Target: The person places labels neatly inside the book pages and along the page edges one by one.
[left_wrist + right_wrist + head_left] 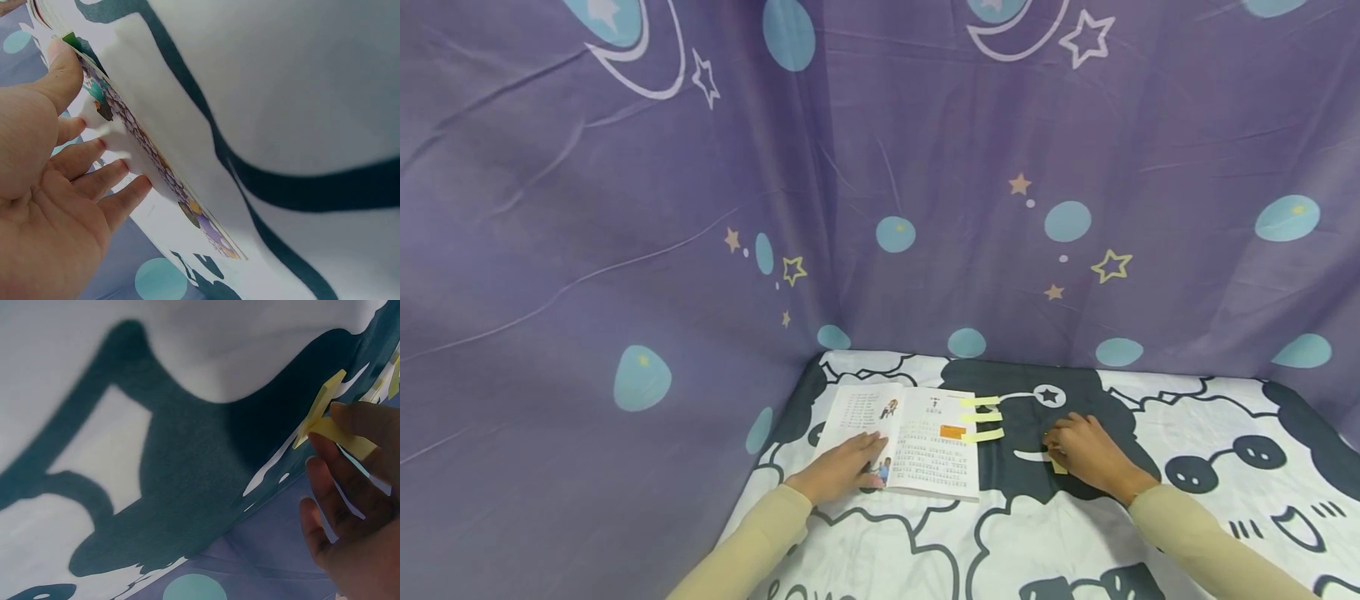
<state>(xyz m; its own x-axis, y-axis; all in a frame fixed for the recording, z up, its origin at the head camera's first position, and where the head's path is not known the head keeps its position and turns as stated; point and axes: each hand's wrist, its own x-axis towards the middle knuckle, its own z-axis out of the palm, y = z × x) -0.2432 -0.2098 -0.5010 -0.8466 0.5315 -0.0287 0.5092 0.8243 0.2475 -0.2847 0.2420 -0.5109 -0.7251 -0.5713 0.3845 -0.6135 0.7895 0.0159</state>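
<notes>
An open book (928, 467) lies on the patterned cloth, with printed text and small coloured pictures on its pages. My left hand (842, 468) rests on its left page, fingers straight; in the left wrist view the thumb lies along the book's near edge. Three pale yellow sticky notes (982, 418) stick out past the right page's edge, beside an orange block (953, 432) on that page. To the right of the book, my right hand (1086, 450) pinches a yellow sticky note (350, 439) between thumb and index finger. A small yellow sticky note pad (322, 403) lies against it on the cloth.
The white cloth (880, 550) with dark cartoon drawings covers the surface beneath both hands. Purple curtains (940, 167) with stars, moons and blue spots hang along the back and left sides.
</notes>
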